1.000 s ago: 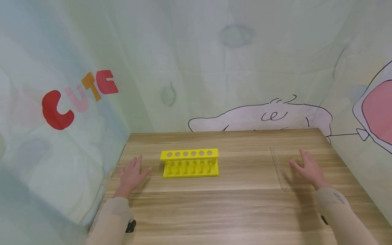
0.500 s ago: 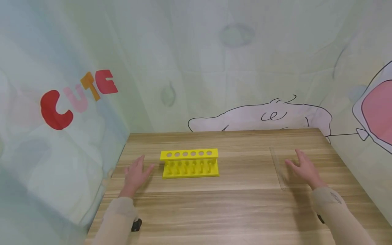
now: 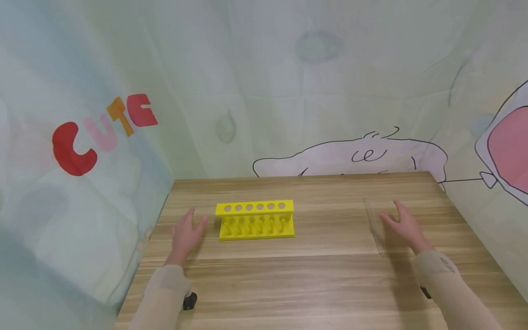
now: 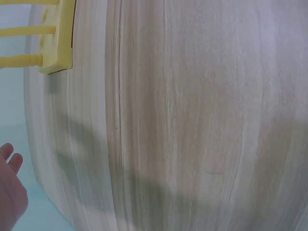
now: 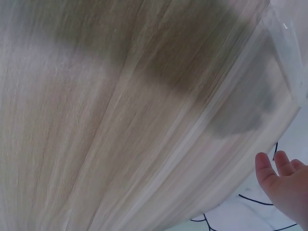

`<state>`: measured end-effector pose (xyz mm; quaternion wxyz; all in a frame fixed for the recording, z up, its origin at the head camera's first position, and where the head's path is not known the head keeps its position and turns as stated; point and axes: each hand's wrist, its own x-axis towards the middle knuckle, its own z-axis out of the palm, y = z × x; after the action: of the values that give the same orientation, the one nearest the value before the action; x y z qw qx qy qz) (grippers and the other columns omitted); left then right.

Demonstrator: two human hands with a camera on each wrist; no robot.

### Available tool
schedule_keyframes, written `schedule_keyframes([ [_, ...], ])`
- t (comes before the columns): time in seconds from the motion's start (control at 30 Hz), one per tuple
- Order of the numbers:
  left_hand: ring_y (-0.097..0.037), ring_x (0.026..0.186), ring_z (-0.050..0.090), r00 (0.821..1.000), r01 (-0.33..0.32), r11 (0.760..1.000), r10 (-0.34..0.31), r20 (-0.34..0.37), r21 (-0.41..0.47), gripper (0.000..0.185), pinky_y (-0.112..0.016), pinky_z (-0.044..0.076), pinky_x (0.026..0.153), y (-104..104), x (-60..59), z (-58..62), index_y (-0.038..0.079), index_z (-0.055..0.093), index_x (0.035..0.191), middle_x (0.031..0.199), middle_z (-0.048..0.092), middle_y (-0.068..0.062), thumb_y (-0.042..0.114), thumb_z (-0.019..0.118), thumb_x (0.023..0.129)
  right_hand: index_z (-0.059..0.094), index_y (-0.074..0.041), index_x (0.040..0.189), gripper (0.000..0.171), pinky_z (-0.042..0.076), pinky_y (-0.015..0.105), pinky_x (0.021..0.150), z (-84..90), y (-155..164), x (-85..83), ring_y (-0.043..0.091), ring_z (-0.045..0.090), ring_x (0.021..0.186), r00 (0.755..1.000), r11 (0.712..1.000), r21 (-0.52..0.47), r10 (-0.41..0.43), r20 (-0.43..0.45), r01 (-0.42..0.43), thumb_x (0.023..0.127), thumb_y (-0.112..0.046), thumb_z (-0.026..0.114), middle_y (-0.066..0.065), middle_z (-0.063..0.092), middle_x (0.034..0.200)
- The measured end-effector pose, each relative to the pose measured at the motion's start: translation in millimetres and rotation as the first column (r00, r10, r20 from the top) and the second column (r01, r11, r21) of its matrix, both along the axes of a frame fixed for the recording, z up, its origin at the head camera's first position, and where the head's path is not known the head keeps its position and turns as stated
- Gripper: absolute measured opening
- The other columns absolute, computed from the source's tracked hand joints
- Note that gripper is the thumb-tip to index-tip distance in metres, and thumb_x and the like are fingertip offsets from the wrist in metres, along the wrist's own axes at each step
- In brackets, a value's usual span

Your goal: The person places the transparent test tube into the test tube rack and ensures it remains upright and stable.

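A yellow test tube rack (image 3: 255, 212) with a single row of holes stands upright on the table, left of the middle; I see no tubes in it. My left hand (image 3: 185, 234) is just left of the rack, fingers spread and holding nothing. In the left wrist view, the end of the rack's base (image 4: 58, 48) shows at the upper left. A clear test tube (image 3: 374, 228) lies lengthwise at the right side of the table. Close to its right is my right hand (image 3: 406, 225), thumb and fingers apart, holding nothing. The right wrist view catches the tube (image 5: 287, 50) at its upper right.
The wood-grain table (image 3: 321, 284) ends at the back and sides against a printed cloth curtain (image 3: 264, 91). Both forearms, in light sleeves, come in from the front and cast shadows on the tabletop.
Both hands have drifted inward: the left hand to the right, nearer the rack, and the right hand to the left, nearer the test tube. Rack and tube have stayed in place.
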<state>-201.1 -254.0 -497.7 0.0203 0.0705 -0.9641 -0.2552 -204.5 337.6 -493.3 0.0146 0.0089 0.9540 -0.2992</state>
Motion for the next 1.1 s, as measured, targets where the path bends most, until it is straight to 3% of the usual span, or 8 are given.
schedule_keyframes([
  [0.23,-0.039,0.125,0.031,0.998,-0.053,0.996,0.054,-0.019,0.072,0.062,-0.057,0.018,0.102,9,-5.2,-1.7,0.003,0.021,0.138,0.137,0.034,-0.022,0.044,0.035,0.092,0.01,0.01,0.136,0.078,0.023,0.063,0.094,-3.6,-4,-1.9,0.054,0.03,0.113,1.0,1.0,-0.024,-0.009,-0.027,0.009,0.09,-0.044,0.043,0.038,0.017,0.135],
  [0.67,-0.039,0.117,0.042,0.999,-0.043,0.981,0.047,-0.017,0.189,0.061,-0.051,0.032,0.097,30,-13.7,-3.4,0.003,0.023,0.137,0.132,0.039,-0.023,0.046,0.029,0.093,0.003,0.006,0.138,0.079,0.028,0.063,0.091,-9.0,-15,-3.0,0.053,0.035,0.11,0.996,0.991,-0.107,-0.081,-0.03,0.078,0.09,-0.04,0.045,0.039,0.022,0.132],
  [0.8,-0.039,0.117,0.041,0.998,-0.056,0.964,0.06,-0.008,0.26,0.059,-0.051,0.034,0.096,36,-15.0,-4.3,0.004,0.022,0.137,0.133,0.038,-0.023,0.042,0.031,0.094,0.003,0.007,0.138,0.078,0.025,0.063,0.093,-11.0,-19,-4.3,0.053,0.031,0.113,0.996,0.991,-0.107,-0.083,-0.019,0.08,0.09,-0.038,0.046,0.039,0.021,0.132],
  [1.1,-0.036,0.12,0.041,0.996,-0.085,0.914,0.089,0.008,0.396,0.066,-0.048,0.035,0.098,47,-18.4,-6.9,0.006,0.019,0.139,0.135,0.036,-0.02,0.051,0.029,0.091,-0.001,0.003,0.139,0.082,0.022,0.064,0.094,-17.7,-25,-5.8,0.053,0.025,0.119,0.995,0.986,-0.139,-0.091,0.038,0.096,0.089,-0.042,0.046,0.037,0.019,0.135],
])
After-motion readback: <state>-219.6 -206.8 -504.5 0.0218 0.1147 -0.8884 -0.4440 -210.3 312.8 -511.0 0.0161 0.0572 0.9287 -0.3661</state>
